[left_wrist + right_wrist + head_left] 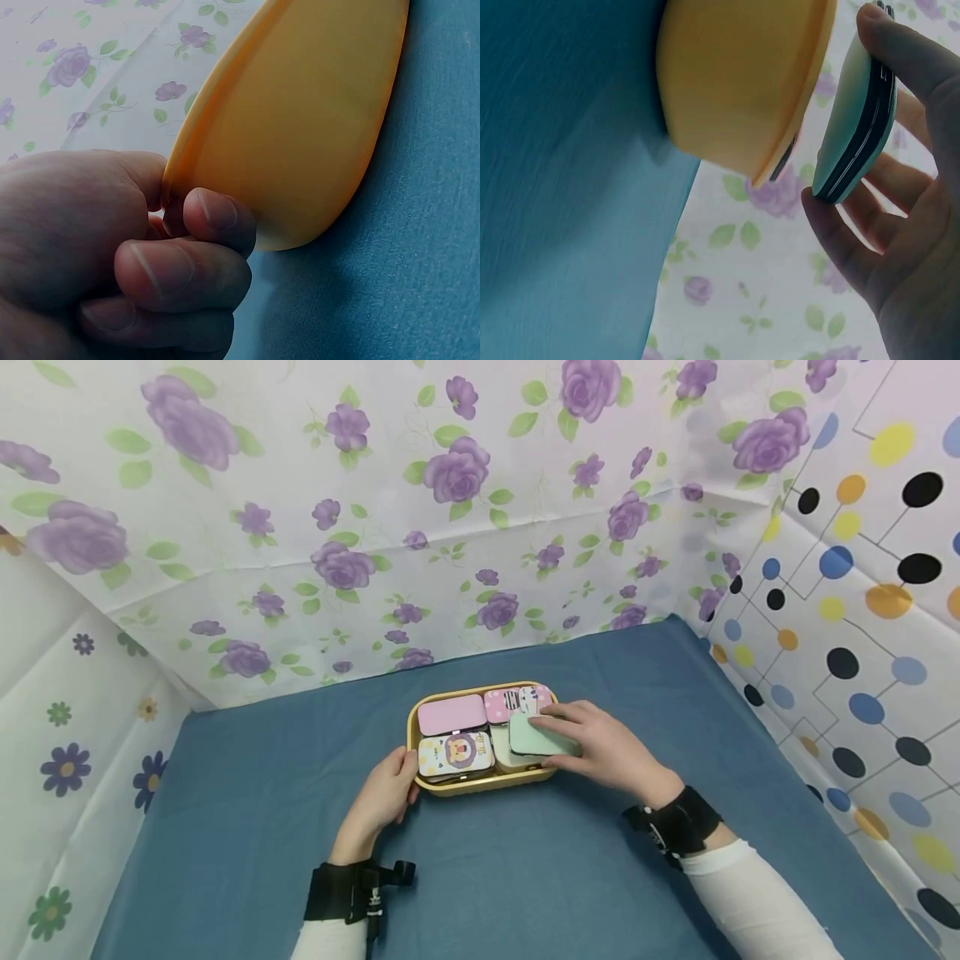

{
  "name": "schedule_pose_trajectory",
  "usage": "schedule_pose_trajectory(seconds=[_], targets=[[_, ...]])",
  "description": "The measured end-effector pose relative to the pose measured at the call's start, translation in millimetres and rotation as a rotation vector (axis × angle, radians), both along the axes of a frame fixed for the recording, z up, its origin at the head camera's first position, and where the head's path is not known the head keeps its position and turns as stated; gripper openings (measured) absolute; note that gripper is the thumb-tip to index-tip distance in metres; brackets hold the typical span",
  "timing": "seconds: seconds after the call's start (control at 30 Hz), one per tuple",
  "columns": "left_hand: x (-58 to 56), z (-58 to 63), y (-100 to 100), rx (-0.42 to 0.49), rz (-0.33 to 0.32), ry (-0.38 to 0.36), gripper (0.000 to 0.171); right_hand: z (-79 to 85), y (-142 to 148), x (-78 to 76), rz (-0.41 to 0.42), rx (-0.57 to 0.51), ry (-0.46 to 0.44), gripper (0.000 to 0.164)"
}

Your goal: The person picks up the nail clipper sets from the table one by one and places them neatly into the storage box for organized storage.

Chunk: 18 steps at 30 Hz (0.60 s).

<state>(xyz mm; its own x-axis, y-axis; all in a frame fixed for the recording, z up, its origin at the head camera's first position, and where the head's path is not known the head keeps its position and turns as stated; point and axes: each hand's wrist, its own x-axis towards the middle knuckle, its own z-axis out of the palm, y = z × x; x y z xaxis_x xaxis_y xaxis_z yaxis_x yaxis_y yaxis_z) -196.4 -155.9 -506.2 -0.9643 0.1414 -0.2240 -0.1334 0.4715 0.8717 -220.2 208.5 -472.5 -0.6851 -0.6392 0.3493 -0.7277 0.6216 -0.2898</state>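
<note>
A yellow oblong plastic basket (480,787) stands on the blue cloth. My left hand (382,793) pinches its left end, with thumb and fingers at the rim in the left wrist view. My right hand (607,747) holds a mint-green hinged tin (862,127) by its edges, over the basket's right part. In the right wrist view the tin is tilted and clear of the basket rim. Inside the basket lie a plain pink tin (452,716), a tin with a lion picture (455,753), pink patterned tins (498,706) and a cream-coloured one (504,752), partly hidden under the mint tin.
A blue cloth (480,877) covers the table. Behind it hangs a white sheet (405,543) with purple flowers. A dotted sheet (862,652) borders the right side, and a sheet with small flowers (67,810) borders the left.
</note>
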Motion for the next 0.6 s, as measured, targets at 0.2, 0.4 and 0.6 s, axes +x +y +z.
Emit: schedule_pose_trajectory(seconds=[0.2,0.4,0.6], targets=[[0.1,1.0,0,0.007,-0.002,0.002,0.039,-2.8,-12,-2.3,0.07,0.05,0.08,0.061],[-0.7,1.1,0,0.004,0.001,-0.003,0.039,-7.2,-19,-5.0,0.082,0.074,0.119,0.057],[-0.9,-0.2,-1,0.01,0.0,-0.004,0.04,-14.9,-20,-6.0,0.091,0.079,0.128,0.051]])
